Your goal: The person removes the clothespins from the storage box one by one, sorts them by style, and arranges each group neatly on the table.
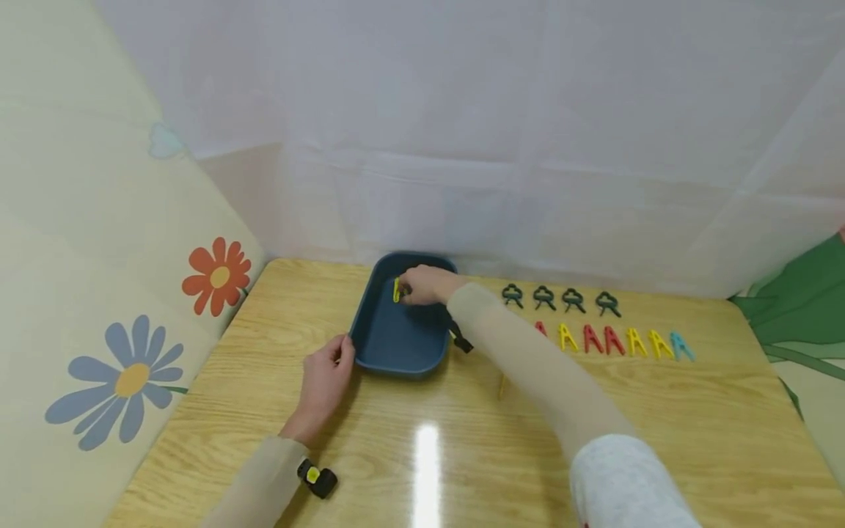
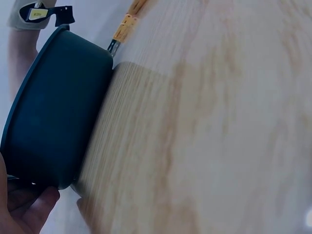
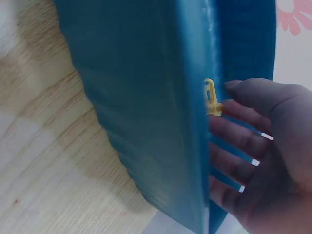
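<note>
A dark blue plastic bin (image 1: 396,345) stands on the wooden table against the back wall. My left hand (image 1: 328,370) grips its near left corner; the left wrist view shows the thumb (image 2: 44,204) against the bin's outer wall. Inside the bin, my right hand (image 1: 425,284) holds a small yellow clothespin (image 1: 397,290) at its fingertips. From the right wrist, that clothespin shows beside the thumb and forefinger, close behind the bin's rim, its lower part hidden.
Right of the bin lie several dark green clips (image 1: 573,299) in a row. Nearer me runs a row of red, yellow and blue clothespins (image 1: 612,340), partly hidden by my right forearm. A thin yellowish piece (image 1: 502,385) shows beside that sleeve. A white sheet (image 1: 422,183) hangs behind.
</note>
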`<control>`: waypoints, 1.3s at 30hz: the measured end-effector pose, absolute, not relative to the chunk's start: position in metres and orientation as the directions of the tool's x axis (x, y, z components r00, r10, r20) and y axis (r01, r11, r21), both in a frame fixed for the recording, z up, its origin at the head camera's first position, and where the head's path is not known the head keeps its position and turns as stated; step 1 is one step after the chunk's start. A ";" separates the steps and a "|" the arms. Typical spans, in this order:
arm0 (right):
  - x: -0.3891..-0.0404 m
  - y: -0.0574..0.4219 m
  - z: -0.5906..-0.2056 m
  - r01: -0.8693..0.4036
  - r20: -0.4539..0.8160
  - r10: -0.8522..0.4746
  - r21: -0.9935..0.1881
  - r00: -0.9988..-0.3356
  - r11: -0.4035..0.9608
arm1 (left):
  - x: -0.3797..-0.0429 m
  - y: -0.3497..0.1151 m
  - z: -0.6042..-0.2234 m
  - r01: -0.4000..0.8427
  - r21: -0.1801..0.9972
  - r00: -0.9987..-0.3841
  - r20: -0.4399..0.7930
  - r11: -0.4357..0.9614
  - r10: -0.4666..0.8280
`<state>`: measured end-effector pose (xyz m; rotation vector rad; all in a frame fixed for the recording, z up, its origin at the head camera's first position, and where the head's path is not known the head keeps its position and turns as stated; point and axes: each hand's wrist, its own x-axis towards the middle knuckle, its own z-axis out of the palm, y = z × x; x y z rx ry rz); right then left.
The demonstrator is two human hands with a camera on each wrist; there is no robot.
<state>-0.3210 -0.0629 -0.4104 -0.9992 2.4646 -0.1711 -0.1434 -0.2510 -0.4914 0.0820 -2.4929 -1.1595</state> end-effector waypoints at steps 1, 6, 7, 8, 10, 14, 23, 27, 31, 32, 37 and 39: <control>-0.320 -0.063 -0.410 -0.626 -0.379 -0.681 -0.275 -0.627 0.729 | -0.143 -0.251 -0.491 0.106 0.747 -0.924 0.318 0.656 -0.213; -0.315 -0.063 -0.405 -0.634 -0.401 -0.672 -0.245 -0.623 0.734 | -0.143 -0.252 -0.491 0.115 0.745 -0.920 0.329 0.657 -0.212; -0.314 -0.063 -0.404 -0.637 -0.416 -0.672 -0.244 -0.613 0.732 | -0.143 -0.252 -0.491 0.117 0.745 -0.920 0.330 0.656 -0.211; -0.313 -0.062 -0.404 -0.641 -0.433 -0.671 -0.240 -0.602 0.729 | -0.143 -0.252 -0.491 0.120 0.744 -0.919 0.334 0.658 -0.209; -0.310 -0.062 -0.402 -0.644 -0.473 -0.667 -0.239 -0.576 0.726 | -0.143 -0.251 -0.491 0.124 0.742 -0.918 0.338 0.659 -0.207; -0.307 -0.060 -0.400 -0.651 -0.508 -0.655 -0.219 -0.560 0.727 | -0.144 -0.251 -0.491 0.133 0.739 -0.915 0.348 0.660 -0.205; -0.312 -0.054 -0.403 -0.669 -0.425 -0.695 -0.238 -0.579 0.704 | -0.145 -0.253 -0.489 0.129 0.740 -0.913 0.349 0.660 -0.213; -0.313 -0.051 -0.409 -0.612 -0.398 -0.648 -0.232 -0.650 0.756 | -0.144 -0.253 -0.489 0.132 0.740 -0.915 0.346 0.660 -0.206; -0.315 -0.052 -0.421 -0.590 -0.351 -0.602 -0.153 -0.717 0.792 | -0.144 -0.252 -0.491 0.144 0.738 -0.913 0.356 0.659 -0.199; -0.315 -0.052 -0.425 -0.589 -0.334 -0.596 -0.135 -0.730 0.797 | -0.144 -0.252 -0.491 0.149 0.739 -0.912 0.359 0.657 -0.197; -0.314 -0.053 -0.431 -0.584 -0.287 -0.588 -0.107 -0.757 0.804 | -0.144 -0.252 -0.491 0.146 0.745 -0.917 0.349 0.650 -0.194; -0.315 -0.054 -0.430 -0.583 -0.282 -0.591 -0.121 -0.756 0.803 | -0.144 -0.253 -0.491 0.132 0.748 -0.919 0.338 0.650 -0.202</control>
